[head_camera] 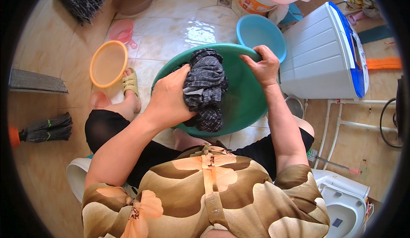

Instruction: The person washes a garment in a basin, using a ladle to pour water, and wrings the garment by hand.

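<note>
My left hand [169, 97] grips a bunched dark grey garment [206, 81] with a pale line pattern, held over the left part of a large green plastic basin [243, 100]. The fingers on the garment's far side are hidden by the cloth. On the basin's far right rim, my right hand [265, 63] is clamped, thumb inside. The basin looks tilted, and its inner right wall shows wet and dark green. Between my knees, it stands close in front of me.
A blue basin [261, 34] of cloudy water touches the green one's far right. Beyond it stand a bucket [256, 2] and a white washing machine [315, 52]. An orange-rimmed basin [109, 64] and pink dipper [121, 31] lie left. Mops [48, 127] hang on the left wall.
</note>
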### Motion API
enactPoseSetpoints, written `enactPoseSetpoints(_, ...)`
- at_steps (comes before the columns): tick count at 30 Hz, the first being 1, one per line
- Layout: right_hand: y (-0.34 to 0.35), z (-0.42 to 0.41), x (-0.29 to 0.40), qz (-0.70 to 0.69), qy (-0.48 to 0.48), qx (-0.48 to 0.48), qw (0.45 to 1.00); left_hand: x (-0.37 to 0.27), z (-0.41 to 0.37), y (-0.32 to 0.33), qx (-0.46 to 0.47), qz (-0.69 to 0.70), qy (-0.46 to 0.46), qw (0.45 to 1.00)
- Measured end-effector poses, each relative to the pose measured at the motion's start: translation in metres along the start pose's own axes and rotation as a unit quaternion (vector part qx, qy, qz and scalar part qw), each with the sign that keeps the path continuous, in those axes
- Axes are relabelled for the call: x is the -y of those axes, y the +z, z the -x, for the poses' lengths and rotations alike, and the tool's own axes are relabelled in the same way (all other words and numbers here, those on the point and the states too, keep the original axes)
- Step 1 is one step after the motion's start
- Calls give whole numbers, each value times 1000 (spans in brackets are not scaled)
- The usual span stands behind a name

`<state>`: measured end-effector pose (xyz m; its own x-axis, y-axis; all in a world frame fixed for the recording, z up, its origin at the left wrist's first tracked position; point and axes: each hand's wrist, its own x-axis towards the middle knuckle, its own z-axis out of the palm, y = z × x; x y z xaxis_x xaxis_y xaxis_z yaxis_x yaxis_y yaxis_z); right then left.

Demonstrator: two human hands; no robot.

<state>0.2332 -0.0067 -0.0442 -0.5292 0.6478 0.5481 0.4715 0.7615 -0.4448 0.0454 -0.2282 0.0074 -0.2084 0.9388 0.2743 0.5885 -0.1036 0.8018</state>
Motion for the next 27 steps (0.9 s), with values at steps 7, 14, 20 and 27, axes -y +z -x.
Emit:
enactPoseSetpoints(7, -3, -2, -2, 15, -4, 1, 1000, 5, 1, 3, 17, -32, -27, 999)
enactPoseSetpoints(14, 0, -1, -5, 1, -13, -6, 1000, 1, 3, 0, 14, -9, -21, 1000)
enactPoseSetpoints(20, -5, 6, -21, -11, -3, -13, 1000, -9, -2, -2, 15, -18, -20, 1000)
enactPoseSetpoints(27, -14, 9, -33, -27, -3, -13, 1000, -4, -1, 5, 26, 7, -7, 1000)
